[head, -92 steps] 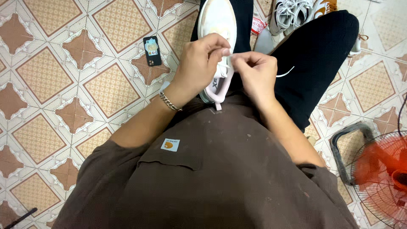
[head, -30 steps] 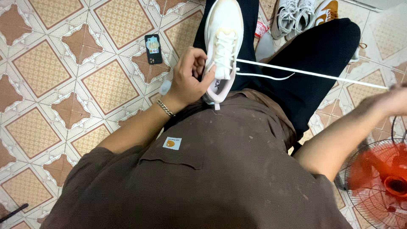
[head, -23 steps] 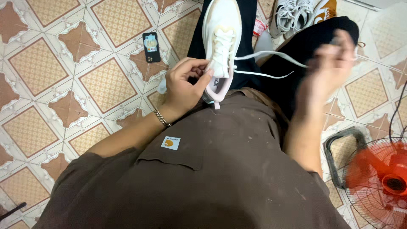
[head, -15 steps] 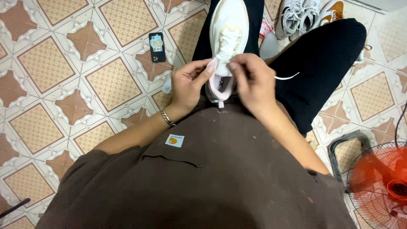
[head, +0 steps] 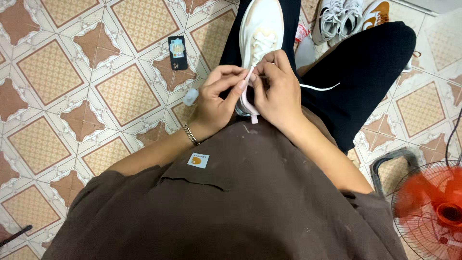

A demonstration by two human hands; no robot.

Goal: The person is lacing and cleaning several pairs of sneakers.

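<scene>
White sneaker [head: 262, 29] resting on the lap, toe pointing away, sole against black trousers [head: 365, 72]. Lying between both hands, heel end close to the brown shirt [head: 231, 202].

Left hand [head: 216, 103] curled against the near left side of the shoe, thumb and forefinger pressed together on a thin pale strip, seemingly the lace or tongue edge, right at the lacing; exactly which, hard to tell. Silver chain bracelet [head: 191, 134] around that wrist.

Right hand [head: 276, 91] bent over the top of the shoe, fingertips pinching at the same spot, touching the left fingertips. White lace [head: 320, 88] trailing loose from under this hand, out across the trouser leg to the right, its free end lying on the black cloth.

Small pinkish pull tab at the heel hanging just below the hands, over the shirt edge.

On the patterned tile floor [head: 72, 96]: dark phone [head: 177, 53] lying flat to the left of the leg, well apart from the hands; small whitish object [head: 190, 97] just beside the left wrist, kind unclear. Grey and white sneakers [head: 337, 19] near the top edge, beyond the right knee, one orange-marked shoe beside them. Red fan [head: 433, 212] in a wire cage at the lower right, blades blurred.
</scene>
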